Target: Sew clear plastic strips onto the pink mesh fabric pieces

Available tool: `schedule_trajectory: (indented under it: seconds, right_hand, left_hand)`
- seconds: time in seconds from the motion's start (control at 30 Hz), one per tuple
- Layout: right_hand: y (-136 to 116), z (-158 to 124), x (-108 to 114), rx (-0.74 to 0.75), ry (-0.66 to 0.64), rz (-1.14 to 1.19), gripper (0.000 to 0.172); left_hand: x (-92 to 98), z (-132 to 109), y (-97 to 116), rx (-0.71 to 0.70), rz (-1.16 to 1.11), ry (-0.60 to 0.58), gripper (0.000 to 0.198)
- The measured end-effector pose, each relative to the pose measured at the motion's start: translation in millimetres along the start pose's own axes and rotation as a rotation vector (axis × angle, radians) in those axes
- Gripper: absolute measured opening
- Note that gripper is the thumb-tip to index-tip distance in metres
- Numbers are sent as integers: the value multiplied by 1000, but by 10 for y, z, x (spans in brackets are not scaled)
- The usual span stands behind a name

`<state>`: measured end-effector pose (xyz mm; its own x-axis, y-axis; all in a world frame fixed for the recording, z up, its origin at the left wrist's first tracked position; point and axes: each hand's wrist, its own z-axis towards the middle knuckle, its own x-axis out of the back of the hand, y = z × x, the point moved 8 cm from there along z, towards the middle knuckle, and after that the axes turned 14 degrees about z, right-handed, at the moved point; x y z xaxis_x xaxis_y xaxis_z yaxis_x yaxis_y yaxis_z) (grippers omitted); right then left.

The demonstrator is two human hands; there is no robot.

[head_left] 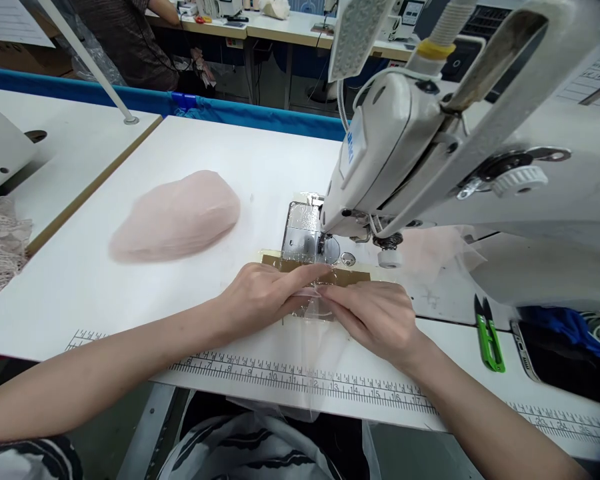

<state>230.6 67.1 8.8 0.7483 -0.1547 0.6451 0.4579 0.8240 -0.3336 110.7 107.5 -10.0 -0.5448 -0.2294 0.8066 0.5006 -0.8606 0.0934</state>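
Note:
My left hand [260, 293] and my right hand [377, 317] meet just in front of the sewing machine's needle area. Between their fingertips is a narrow fold of sheer pale fabric [307, 292], pinched from both sides. Thin and see-through, the fabric trails down over the table's front edge. Beneath the fingers lies a brown strip [353, 277] with clear tape beside the metal needle plate [301, 233]. Above, the white sewing machine [380, 147] leans in from the right. The fingers partly hide the fabric's edge.
A pink sheer fabric pile [180, 217] lies on the left of the white table. Green thread snips [489, 337] and a phone [565, 360] rest at the right. A printed ruler [290, 380] runs along the front edge. Another person [130, 40] sits beyond the blue cloth edging.

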Motion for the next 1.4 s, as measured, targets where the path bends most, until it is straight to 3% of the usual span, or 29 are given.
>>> schedule_trajectory:
  seconds: [0.13,0.23,0.53,0.6,0.67,0.77,0.83,0.93,1.03,1.13,1.4]
  right_hand:
    - [-220,-27,8,259,-58,-161,16]
    - [-333,-38,10,368,-110,-231,14]
    - [-420,15,74,381,-158,-183,17]
    - [-390,33,98,311,-164,-107,19]
    - [-293,55,102,150,-183,23,17]
    - [-38,28,-4,-230,-249,304,9]
    - [142,-46,-122,-483,-276,431,11]
    - [362,-130,-213,-685,-210,421,12]
    - [499,-147,-229,-697,-114,307,11]
    - [580,-147,-233,-681,-71,197,12]
    - [672,-146,-250,-659,-71,79,14]
  left_hand:
    - [17,-4,44,-23,-59,20,8]
    - [57,-6,69,-25,-17,56,11]
    - [105,4,156,-69,-36,42,14]
    - [89,22,121,-25,-107,-32,18]
    - [18,41,106,7,-271,-200,19]
    - [-150,10,129,62,-525,-506,20]
    - [-220,-8,90,112,-481,-552,24]
    - [-230,-7,-14,147,-131,-397,26]
    - [-220,-25,-62,165,158,-287,18]
    - [-199,-13,-84,166,271,-250,15]
    - [-54,-28,246,-200,431,-38,12]
